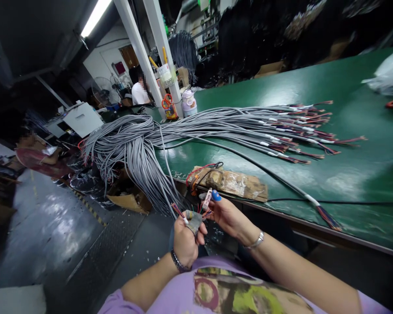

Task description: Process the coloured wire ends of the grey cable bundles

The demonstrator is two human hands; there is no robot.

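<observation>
My left hand is closed round the end of a grey cable, whose thin coloured wires fan out above my taped fingers. My right hand is closed in a pinch on a small tool with a blue tip, held just right of those wire ends. Both hands hover below the front edge of the green table. A large bundle of grey cables lies across the table and hangs over its left end toward my hands.
A worn brown pad with red and black wires lies at the table edge. A black cable runs right along the table. A cup holding scissors, a jar and white posts stand behind. A seated person is far back. Boxes litter the floor.
</observation>
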